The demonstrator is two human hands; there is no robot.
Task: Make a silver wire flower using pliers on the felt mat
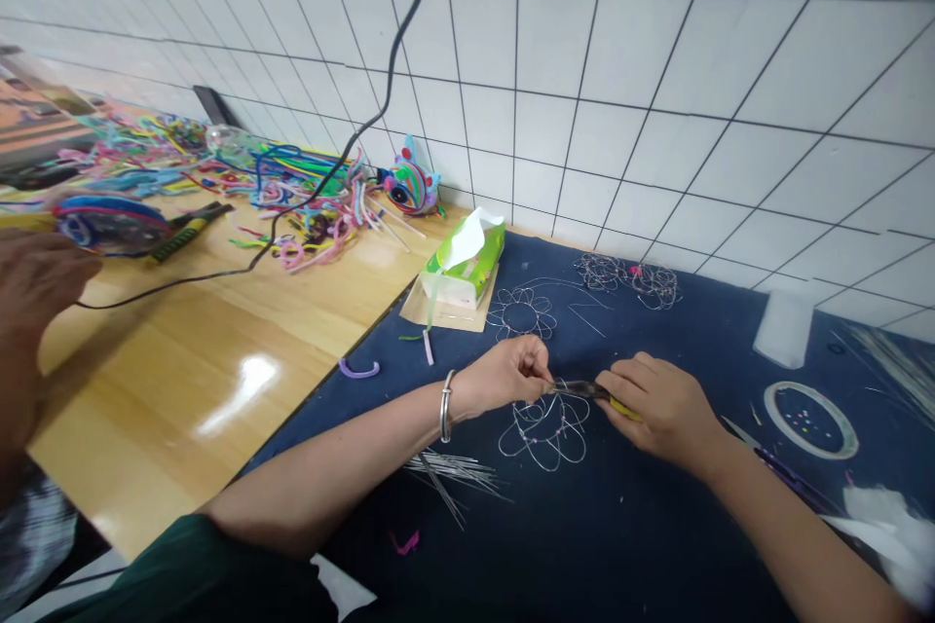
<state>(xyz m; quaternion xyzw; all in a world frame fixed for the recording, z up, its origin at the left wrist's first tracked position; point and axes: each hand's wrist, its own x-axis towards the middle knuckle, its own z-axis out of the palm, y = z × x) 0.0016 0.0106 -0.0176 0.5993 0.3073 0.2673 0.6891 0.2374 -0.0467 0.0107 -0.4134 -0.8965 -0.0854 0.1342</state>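
Note:
My left hand (507,372), a silver bangle on its wrist, pinches the top of a wire flower (544,428) with small beads that lies on the dark blue cloth (620,526). My right hand (657,404) is closed round small pliers (584,390) with yellow handles. The pliers' tip meets the wire right at my left fingertips. A loose bundle of straight wires (449,472) lies just below my left forearm.
More wire flowers (520,311) and wire tangles (628,279) lie further back. A green tissue pack (466,263), a tape ring (809,419) and a white cup (783,326) stand around. Colourful pipe cleaners (292,195) cover the wooden table; another person's hand (36,292) is at left.

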